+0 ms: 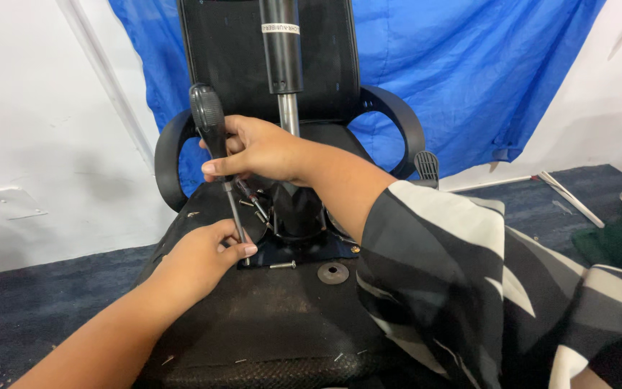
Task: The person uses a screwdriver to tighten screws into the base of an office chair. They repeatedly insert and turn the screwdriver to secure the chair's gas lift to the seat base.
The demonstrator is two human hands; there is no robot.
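Gripping the black screwdriver [217, 148] by its handle, the right hand [257, 149] was closed around it and held it near upright over the underside of an upturned black office chair [275, 317]. Left hand [206, 256] was pinched shut on the lower shaft, fingers steadying the tip right at the seat plate [282, 248].

Tip sat on or just beside a fastener at the plate's left edge; contact point was hidden by the fingers, couldn't tell if it was seated.

Status as it looked:
- Gas cylinder [282, 50] stood up from the mechanism, in place.
- One loose screw [283, 265] lay on the seat base just in front of the plate.
- A loose washer [333, 273] lay near it, to the right.
- More screws [257, 209] appeared clustered by the mechanism, too small to count.

Judgement: partway through. Some hardware was off the plate, at least one fastener was being worked. Couldn't tell from this whether screws were going in or coming out.

Blue tarp [469, 65] hung behind the chair; dark carpet [30, 317] underneath.
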